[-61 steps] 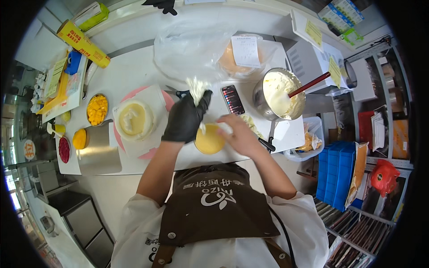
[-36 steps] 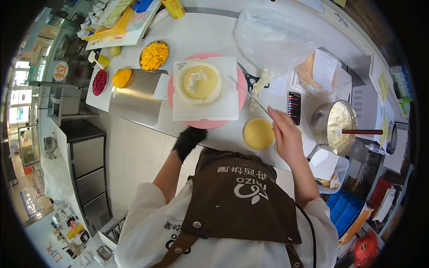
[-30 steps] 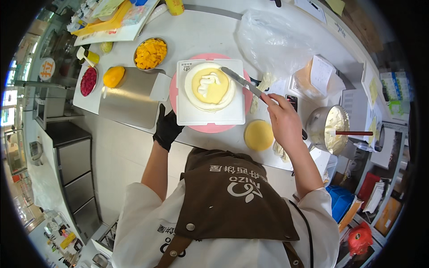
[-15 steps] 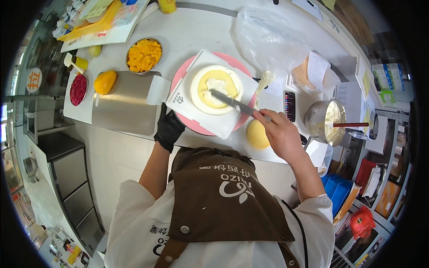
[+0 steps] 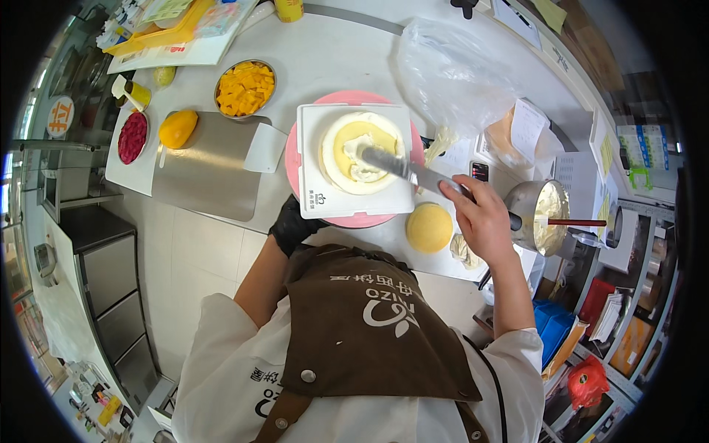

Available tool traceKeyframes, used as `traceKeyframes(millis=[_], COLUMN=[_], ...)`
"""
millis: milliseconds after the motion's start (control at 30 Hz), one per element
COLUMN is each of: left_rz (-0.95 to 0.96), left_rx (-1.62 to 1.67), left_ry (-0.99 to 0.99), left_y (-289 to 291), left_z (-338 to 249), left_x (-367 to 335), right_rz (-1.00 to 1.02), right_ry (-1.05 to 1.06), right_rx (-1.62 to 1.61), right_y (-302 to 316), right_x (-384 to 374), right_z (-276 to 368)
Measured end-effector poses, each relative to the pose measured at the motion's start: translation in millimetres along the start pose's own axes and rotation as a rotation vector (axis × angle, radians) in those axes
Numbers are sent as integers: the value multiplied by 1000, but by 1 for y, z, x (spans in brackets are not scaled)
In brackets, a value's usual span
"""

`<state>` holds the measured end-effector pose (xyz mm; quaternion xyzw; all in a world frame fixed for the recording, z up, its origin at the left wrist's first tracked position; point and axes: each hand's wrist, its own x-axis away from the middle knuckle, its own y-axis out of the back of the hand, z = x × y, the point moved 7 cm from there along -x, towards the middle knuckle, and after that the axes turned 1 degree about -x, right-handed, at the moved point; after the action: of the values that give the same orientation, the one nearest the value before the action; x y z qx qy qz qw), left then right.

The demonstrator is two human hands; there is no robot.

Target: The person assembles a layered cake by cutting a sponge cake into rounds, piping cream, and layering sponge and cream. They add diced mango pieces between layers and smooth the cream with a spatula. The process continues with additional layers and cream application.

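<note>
My right hand is bare and closed around the handle of a metal icing spatula. The spatula's blade lies over white cream on top of a round yellow sponge layer. A ring of white cream surrounds that layer. The cake sits on a square white board, which rests on a pink turntable. At the turntable's near left rim is my left hand in a black glove, fingers curled at the edge and partly hidden by it.
Another round sponge layer lies near the front edge. To the right stands a metal bowl of cream with a red-handled tool. On the left are diced mango, a whole mango, a metal tray and a red-filled bowl.
The turntable has turned counterclockwise with the board and cake. My left hand has moved right along the near rim. The spatula has shifted slightly right, and the cream is spread farther.
</note>
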<state>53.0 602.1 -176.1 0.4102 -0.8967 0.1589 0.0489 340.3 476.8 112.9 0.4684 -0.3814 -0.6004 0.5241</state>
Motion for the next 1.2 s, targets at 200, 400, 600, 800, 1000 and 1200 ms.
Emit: traceKeyframes(millis=[200,400,600,800,1000,1200], left_rz=[-11,-71,6,35,74,69], left_rx=[1281,1145,-473,120,-148,-79], left_ry=[268,382,-53,182,104,100], left_y=[23,20,-21,-12,-13,-1], left_z=[-24,-22,-67,-30,-23,-26], left_x=[-20,-13,5,8,10,1], right_rz=[93,48,69,50,68,48], right_ry=[115,86,115,-56,-102,-11], right_rx=[-60,96,-36,72,-36,-6], right_y=[-9,10,-20,-30,-16,-27], right_x=[-19,-38,-49,-35,-10,-27], right_z=[4,-18,12,13,18,18])
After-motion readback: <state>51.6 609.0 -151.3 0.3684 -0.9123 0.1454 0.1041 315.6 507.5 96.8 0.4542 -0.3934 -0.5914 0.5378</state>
